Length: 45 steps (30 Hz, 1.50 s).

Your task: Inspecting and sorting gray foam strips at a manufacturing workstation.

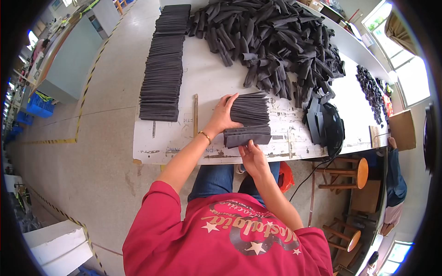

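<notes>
A row of dark grey folded fabric pieces (250,109) stands packed on the white table (216,78) in front of me. My left hand (223,115) grips its left end, fingers along the far part and thumb near the front. Closer to me, a small bundle of the same folded pieces (248,136) lies across the front of the row. My right hand (253,157) pinches the near edge of that bundle, with fingertips at its lower middle. Part of the right fingers is hidden beneath the fabric.
A long neat row of folded pieces (162,69) runs along the table's left side. Behind my hands spreads a big loose heap of dark pieces (276,41). A wooden stick (195,115) lies left of my hand; a black rounded object (332,126) sits right. Wooden stools (361,173) stand below.
</notes>
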{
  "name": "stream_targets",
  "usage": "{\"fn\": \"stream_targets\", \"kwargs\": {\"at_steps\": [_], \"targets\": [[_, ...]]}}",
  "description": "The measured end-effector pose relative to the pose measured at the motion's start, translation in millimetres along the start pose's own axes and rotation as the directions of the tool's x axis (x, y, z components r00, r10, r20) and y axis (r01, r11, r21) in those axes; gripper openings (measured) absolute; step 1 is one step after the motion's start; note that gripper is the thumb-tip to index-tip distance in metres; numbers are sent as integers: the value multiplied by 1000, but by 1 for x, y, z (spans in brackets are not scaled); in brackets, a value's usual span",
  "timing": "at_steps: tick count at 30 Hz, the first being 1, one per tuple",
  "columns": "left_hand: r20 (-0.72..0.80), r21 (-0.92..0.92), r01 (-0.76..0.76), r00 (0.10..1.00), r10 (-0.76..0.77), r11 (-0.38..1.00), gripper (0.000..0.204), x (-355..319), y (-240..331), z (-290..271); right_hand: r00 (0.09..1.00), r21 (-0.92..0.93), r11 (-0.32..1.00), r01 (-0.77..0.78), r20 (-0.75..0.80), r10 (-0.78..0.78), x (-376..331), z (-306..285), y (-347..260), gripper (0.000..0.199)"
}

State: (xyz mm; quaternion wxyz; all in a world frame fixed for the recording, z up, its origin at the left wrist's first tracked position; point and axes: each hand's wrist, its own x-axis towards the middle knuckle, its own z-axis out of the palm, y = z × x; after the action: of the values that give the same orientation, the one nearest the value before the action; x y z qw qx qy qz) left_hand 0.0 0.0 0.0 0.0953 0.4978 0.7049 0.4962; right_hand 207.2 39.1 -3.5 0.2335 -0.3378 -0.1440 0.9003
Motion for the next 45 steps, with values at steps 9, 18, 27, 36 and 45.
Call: {"fn": "stream_targets", "kwargs": {"at_steps": [9,18,27,36,45], "targets": [[73,11,19,997,-20,1000,111,8,-9,-6,1000,-32,999,-16,-7,15,16,2,-5,10],[347,-55,108,934,-82,993,104,22,-19,-26,999,9,1000,-16,-43,16,17,24,-11,7],[492,-51,172,862,-125,984,126,22,-2,-37,997,-6,1000,-21,-76,21,26,24,-11,22],[596,65,122,792,-137,990,138,19,9,-43,999,-69,997,30,-30,-33,32,35,-11,38],[537,137,129,823,-183,982,125,16,10,-31,985,-247,968,-36,-172,-7,40,37,-21,32]]}}
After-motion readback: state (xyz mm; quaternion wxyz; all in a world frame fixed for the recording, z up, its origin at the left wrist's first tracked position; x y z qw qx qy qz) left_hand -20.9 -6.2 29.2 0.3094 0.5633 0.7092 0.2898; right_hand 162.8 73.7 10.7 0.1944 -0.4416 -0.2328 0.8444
